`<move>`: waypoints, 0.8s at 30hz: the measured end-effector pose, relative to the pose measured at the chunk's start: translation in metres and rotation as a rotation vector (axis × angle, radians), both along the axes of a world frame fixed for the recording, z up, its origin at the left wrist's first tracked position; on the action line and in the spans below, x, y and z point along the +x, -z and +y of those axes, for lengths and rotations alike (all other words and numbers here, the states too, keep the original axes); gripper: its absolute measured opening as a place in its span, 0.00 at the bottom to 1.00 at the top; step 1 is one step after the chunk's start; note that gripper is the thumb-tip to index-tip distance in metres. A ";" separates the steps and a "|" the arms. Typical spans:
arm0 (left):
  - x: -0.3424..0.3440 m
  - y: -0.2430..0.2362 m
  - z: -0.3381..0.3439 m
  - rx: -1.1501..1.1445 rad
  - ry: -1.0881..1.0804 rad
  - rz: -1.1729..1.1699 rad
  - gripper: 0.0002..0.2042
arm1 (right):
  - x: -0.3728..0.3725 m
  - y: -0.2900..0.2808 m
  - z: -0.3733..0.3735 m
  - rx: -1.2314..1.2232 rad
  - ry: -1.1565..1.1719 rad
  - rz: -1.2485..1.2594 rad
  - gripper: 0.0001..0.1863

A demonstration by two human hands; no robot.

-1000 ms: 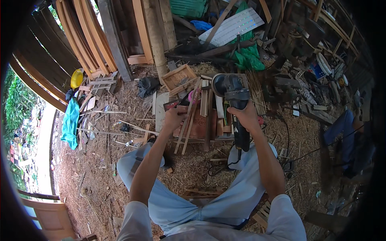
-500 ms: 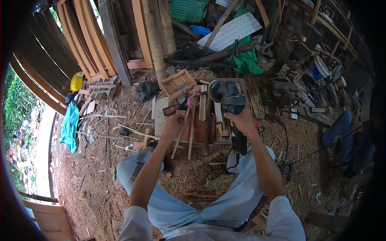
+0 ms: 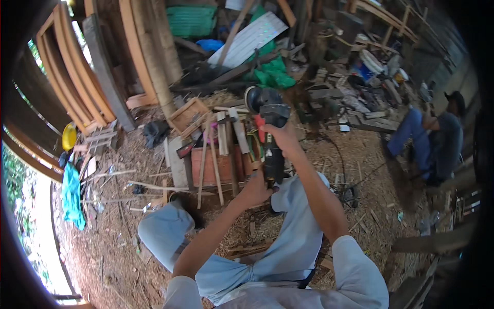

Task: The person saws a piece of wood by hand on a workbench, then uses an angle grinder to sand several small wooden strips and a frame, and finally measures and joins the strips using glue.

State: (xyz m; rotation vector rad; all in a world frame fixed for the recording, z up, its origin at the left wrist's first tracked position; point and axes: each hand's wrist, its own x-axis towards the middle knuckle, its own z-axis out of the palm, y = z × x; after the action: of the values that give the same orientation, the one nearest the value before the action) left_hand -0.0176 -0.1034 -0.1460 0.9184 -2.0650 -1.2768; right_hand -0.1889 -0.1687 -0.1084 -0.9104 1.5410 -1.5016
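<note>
An angle grinder (image 3: pixel 274 154) with a black body and a round pad at its head is held upright in front of me. My right hand (image 3: pixel 282 140) is wrapped around its upper body, just below the head. At the tail end of the grinder is my left hand (image 3: pixel 253 189), its fingers closed about the lower body; they are slightly blurred. Left of the grinder stands a reddish-brown box-like work stand (image 3: pixel 206 167), with thin wooden strips (image 3: pixel 215 167) leaning over it. A small red and black tool (image 3: pixel 184 150) lies at its left edge.
A wooden tray (image 3: pixel 189 116) sits behind the stand. A cable (image 3: pixel 340 154) runs over the shavings-covered floor to the right. Another person (image 3: pixel 445 136) sits at far right. Wooden frames (image 3: pixel 77 67) lean at back left; scrap and sheets pile up behind.
My left hand has left the wooden strips and moved right to the grinder's tail. The grinder is raised in my right hand. The view has turned right, bringing more of the other person in.
</note>
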 end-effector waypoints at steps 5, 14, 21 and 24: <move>0.012 0.006 -0.016 0.590 0.325 0.145 0.18 | 0.010 -0.015 0.026 -0.106 0.193 0.056 0.18; 0.008 0.001 -0.018 1.154 0.401 0.435 0.15 | 0.016 -0.066 0.054 -0.176 0.287 0.124 0.21; -0.045 -0.011 -0.013 0.889 0.368 0.329 0.21 | -0.033 -0.050 0.066 -0.188 0.379 0.166 0.19; -0.098 -0.007 -0.005 0.612 0.286 0.294 0.24 | -0.077 -0.021 0.069 -0.182 0.390 0.039 0.19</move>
State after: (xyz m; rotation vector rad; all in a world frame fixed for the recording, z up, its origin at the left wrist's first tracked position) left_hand -0.1156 -0.1088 -0.1393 0.6266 -1.6323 -2.1249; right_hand -0.2658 -0.0993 -0.0873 -0.7721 1.7010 -1.9345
